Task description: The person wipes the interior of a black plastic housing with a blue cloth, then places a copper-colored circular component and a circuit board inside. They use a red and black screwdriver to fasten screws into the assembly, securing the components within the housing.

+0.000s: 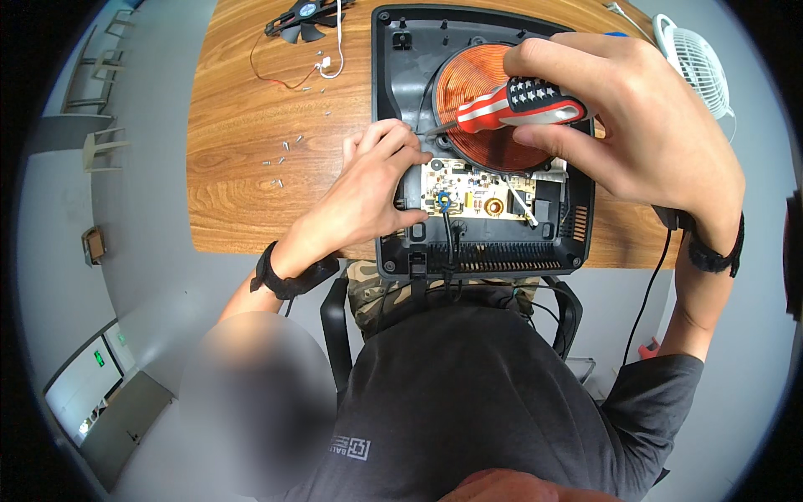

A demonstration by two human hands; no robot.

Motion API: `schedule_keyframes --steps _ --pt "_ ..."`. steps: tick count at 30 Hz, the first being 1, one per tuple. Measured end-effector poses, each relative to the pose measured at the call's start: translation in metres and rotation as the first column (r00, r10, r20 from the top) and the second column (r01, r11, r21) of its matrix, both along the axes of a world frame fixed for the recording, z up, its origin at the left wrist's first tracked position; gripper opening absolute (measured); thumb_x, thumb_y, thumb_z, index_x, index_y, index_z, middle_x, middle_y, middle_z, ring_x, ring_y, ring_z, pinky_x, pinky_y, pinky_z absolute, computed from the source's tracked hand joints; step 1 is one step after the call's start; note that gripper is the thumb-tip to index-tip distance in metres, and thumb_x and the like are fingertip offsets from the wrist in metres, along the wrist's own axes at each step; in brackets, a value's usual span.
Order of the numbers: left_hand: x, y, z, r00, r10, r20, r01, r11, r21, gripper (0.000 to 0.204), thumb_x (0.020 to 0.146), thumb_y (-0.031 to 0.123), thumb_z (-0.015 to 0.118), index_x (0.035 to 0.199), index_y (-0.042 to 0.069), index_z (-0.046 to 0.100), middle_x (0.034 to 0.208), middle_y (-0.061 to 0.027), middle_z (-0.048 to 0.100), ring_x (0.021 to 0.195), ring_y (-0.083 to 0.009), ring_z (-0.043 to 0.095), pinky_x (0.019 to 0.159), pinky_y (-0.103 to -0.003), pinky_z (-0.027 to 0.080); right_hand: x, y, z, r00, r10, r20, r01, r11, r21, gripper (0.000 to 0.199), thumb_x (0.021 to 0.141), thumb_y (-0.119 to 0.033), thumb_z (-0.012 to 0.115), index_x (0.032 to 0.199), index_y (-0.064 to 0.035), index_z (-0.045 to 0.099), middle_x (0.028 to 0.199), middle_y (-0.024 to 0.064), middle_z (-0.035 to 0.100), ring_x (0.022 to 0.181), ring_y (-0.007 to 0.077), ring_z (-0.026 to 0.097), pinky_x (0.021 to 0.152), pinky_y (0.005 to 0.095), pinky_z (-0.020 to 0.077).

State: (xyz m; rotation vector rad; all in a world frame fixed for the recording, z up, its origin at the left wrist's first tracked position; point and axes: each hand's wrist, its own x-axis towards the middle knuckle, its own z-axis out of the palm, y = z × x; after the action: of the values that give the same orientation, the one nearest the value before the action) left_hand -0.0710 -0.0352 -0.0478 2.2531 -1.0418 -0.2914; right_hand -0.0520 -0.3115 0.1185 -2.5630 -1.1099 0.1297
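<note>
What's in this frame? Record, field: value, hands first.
right hand: holds red, white and black screwdriver, shaft pointing left
left hand: at the left end of the circuit board; grip unclear
workpiece: open black housing with copper coil
surface: wooden table
left of housing: loose screws, black fan
right of housing: white fan

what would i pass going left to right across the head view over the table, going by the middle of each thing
Loose screws → left hand → copper coil → right hand → white fan
</note>
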Motion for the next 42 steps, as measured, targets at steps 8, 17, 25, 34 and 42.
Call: schedule_keyframes --steps 8,17,25,34,42 --pt "0.003 0.002 0.002 0.999 -0.012 -0.037 0.014 0.999 0.052 0.074 0.057 0.017 0.093 0.125 0.007 0.065 0.127 -0.0083 0.054 0.137 -0.0317 0.042 0.112 -0.047 0.030 0.000 0.000 0.002 1.000 -0.003 -0.016 0.003 1.000 0.007 0.039 0.081 -0.013 0.082 0.112 -0.0007 0.061 0.088 0.0174 0.063 0.073 0.0359 0.062 0.062 0.0411 0.0477" --pt "-0.001 0.000 0.003 1.000 -0.002 -0.013 0.003 0.998 0.064 0.078 0.059 0.019 0.093 0.129 0.007 0.061 0.132 -0.0096 0.051 0.138 -0.0323 0.040 0.112 -0.047 0.030 -0.008 0.001 0.003 1.000 -0.012 -0.009 0.012 1.000 -0.004 0.041 0.081 -0.014 0.081 0.113 -0.0001 0.061 0.089 0.0186 0.064 0.078 0.0385 0.063 0.066 0.0434 0.0491" --pt "-0.001 0.008 0.013 0.999 -0.031 -0.030 0.031 0.999 -0.013 0.076 0.069 0.022 0.091 0.137 0.009 0.058 0.136 -0.0082 0.053 0.136 -0.0278 0.045 0.113 -0.045 0.029 -0.025 0.008 0.015 1.000 0.016 0.024 -0.015 0.999 -0.046 0.039 0.084 -0.022 0.078 0.112 0.0000 0.061 0.089 0.0202 0.065 0.082 0.0425 0.064 0.071 0.0465 0.0498" --pt "0.030 0.104 0.036 0.950 0.310 0.047 -0.312 0.948 0.055 0.026 0.088 0.003 0.071 0.114 0.003 0.073 0.103 -0.0134 0.067 0.099 -0.0290 0.068 0.087 -0.038 0.056 -0.044 0.018 0.024 0.998 0.009 0.070 -0.010 1.000 0.020 0.028 0.088 -0.023 0.071 0.093 0.0007 0.058 0.081 0.0227 0.066 0.081 0.0437 0.066 0.070 0.0494 0.0524" --pt "0.016 0.134 0.015 0.889 0.446 0.106 -0.458 0.873 0.167 0.021 0.089 0.005 0.071 0.110 0.002 0.074 0.102 -0.0138 0.066 0.095 -0.0318 0.068 0.087 -0.039 0.056 -0.045 0.042 0.019 0.995 0.062 0.078 -0.058 0.997 -0.051 0.033 0.092 -0.032 0.070 0.092 -0.0003 0.060 0.078 0.0205 0.067 0.081 0.0421 0.068 0.069 0.0498 0.0532"
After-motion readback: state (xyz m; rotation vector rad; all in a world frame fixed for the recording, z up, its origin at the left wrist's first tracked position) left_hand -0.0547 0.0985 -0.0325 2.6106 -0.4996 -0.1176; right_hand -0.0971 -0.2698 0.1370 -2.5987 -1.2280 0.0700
